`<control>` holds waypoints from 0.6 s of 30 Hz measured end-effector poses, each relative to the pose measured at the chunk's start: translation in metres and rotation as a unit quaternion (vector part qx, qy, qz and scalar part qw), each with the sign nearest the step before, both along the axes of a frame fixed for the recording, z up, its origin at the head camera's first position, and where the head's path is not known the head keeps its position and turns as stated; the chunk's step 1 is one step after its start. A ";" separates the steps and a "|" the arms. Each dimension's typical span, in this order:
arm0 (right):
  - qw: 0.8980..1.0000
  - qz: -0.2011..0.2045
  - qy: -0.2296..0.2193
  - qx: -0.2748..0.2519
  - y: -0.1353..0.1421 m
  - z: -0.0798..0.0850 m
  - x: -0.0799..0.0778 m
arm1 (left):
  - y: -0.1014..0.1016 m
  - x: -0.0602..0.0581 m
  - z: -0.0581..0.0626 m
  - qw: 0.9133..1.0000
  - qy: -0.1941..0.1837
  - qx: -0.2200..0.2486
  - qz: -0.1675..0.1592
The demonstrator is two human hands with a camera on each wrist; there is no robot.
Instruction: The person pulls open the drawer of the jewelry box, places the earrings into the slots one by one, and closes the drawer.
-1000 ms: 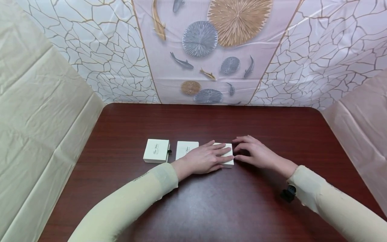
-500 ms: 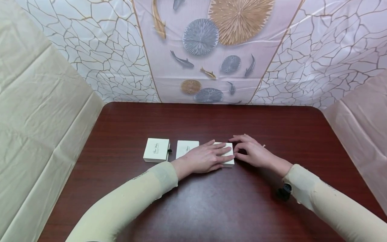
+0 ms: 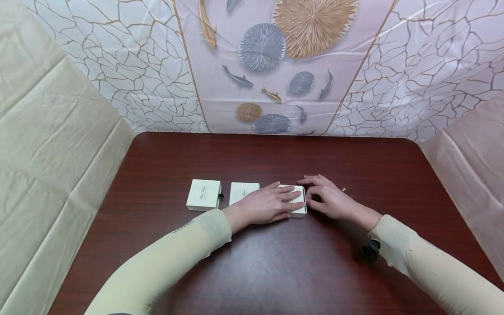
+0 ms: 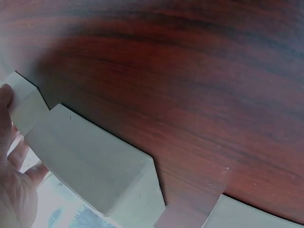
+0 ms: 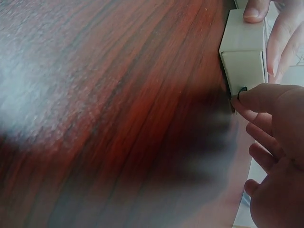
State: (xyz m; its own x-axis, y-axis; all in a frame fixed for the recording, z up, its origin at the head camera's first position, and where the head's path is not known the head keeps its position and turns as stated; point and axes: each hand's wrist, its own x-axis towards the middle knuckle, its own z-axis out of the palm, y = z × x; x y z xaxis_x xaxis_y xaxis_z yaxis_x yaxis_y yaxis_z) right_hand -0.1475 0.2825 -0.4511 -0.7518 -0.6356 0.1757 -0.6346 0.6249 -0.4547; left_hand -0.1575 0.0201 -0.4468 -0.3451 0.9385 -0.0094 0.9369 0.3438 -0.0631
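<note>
Spread across the top of a white drawer box (image 3: 299, 190), my left hand (image 3: 269, 204) holds it down, with its thumb (image 5: 255, 12) against the near side. At the box's right end, my right hand (image 3: 332, 200) pinches a small black pull tab (image 5: 242, 90) between thumb and finger. The drawer's end face (image 5: 243, 70) shows in the right wrist view, standing slightly out of the sleeve. Under my left wrist sits a second white box (image 3: 239, 191), partly hidden by it. What lies inside the boxes is hidden.
A third white box (image 3: 203, 194), printed on top and with a black tab on its right side, stands at the left of the row. Behind my right hand lies a tiny gold-coloured thing (image 3: 344, 190). Patterned cloth (image 3: 260, 100) hangs behind the dark red table (image 3: 252, 262).
My right hand has shifted slightly left to the box's end. The drawer has slid out a little to the right, leaving a thin gap. My left hand has stayed in place.
</note>
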 end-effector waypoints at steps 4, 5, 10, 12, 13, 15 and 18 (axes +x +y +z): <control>1.000 -0.008 -0.003 0.007 0.003 0.002 0.001 | -0.001 0.000 0.000 1.000 -0.007 0.000 0.003; 1.000 -0.010 -0.003 0.008 0.005 0.002 0.001 | -0.001 0.000 0.000 1.000 -0.008 0.001 0.004; 1.000 0.004 0.023 -0.015 0.016 -0.010 -0.004 | -0.002 -0.001 0.000 1.000 -0.014 0.005 0.003; 0.999 0.012 0.038 -0.029 0.022 -0.016 -0.006 | -0.002 -0.001 0.000 1.000 -0.015 0.006 0.002; 0.999 0.013 0.042 -0.031 0.024 -0.018 -0.006 | -0.001 -0.001 0.000 1.000 -0.015 0.007 0.001; 0.998 0.013 0.047 -0.029 0.026 -0.017 -0.006 | -0.001 -0.001 0.000 1.000 -0.016 0.008 0.000; 0.999 0.005 0.038 -0.014 0.025 -0.008 -0.002 | -0.001 -0.001 0.000 1.000 -0.017 0.010 0.000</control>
State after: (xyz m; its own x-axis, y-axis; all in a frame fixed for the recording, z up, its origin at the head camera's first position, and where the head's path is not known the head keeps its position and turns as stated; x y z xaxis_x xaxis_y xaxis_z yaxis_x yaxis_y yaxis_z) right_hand -0.1496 0.3074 -0.4589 -0.7287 -0.6377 0.2495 -0.6745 0.6055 -0.4225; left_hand -0.1588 0.0189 -0.4473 -0.3448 0.9387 -0.0017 0.9384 0.3447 -0.0237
